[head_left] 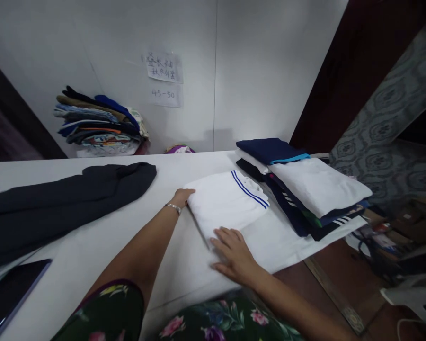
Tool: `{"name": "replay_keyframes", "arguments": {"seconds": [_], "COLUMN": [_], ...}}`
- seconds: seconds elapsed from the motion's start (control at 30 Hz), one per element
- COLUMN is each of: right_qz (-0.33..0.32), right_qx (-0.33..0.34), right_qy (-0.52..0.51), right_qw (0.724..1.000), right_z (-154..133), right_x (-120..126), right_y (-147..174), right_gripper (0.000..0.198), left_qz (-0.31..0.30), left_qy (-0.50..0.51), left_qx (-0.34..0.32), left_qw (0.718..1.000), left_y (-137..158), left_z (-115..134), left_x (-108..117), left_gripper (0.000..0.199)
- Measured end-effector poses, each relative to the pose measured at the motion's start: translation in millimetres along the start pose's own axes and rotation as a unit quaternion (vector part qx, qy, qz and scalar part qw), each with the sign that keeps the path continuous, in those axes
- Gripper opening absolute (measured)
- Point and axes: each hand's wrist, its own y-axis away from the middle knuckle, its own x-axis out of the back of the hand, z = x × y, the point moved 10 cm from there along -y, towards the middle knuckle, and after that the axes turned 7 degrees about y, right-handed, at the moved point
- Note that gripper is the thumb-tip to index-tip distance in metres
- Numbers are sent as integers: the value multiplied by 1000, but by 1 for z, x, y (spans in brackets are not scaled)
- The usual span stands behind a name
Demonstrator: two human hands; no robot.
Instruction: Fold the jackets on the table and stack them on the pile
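A folded white garment (222,196) with blue striped trim lies on the white tabletop in front of me. My left hand (183,196), with a silver bracelet at the wrist, is closed on the garment's far left corner, fingertips on top and the thumb mostly hidden. Over the near edge, my right hand (234,253) is open with its fingers apart, fingertips on or just above the cloth. Right of the garment rises a stack of folded clothes (319,184), topped by a white piece and a navy one with light blue edging.
A dark garment (67,199) stretches across the table's left side. Near the front left lies a dark flat device (16,298). Another clothes pile (101,123) stands against the wall, below and left of paper notes (165,78). A white plastic stool (412,298) stands at lower right.
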Motion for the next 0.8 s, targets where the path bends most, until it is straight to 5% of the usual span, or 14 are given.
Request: {"name": "replay_keyframes", "arguments": {"seconds": [0.27,0.53,0.8], "right_qz": [9,7,77], "right_qx": [34,68,72], "right_qy": [12,-10,-94], "right_qw": [999,998,990], "right_z": [0,-30,-25], "right_x": [-7,-24,-11], "right_y": [-42,-34,-23], "right_gripper": [39,37,47], "left_qz": [24,-35,-68], "left_qy": [65,86,141], "left_qx": [-42,5,-8], "left_qw": [997,996,988], "left_y": [15,33,40], "left_z": [32,-25,-34], "left_x": [25,71,96], "left_gripper": [37,26,40]}}
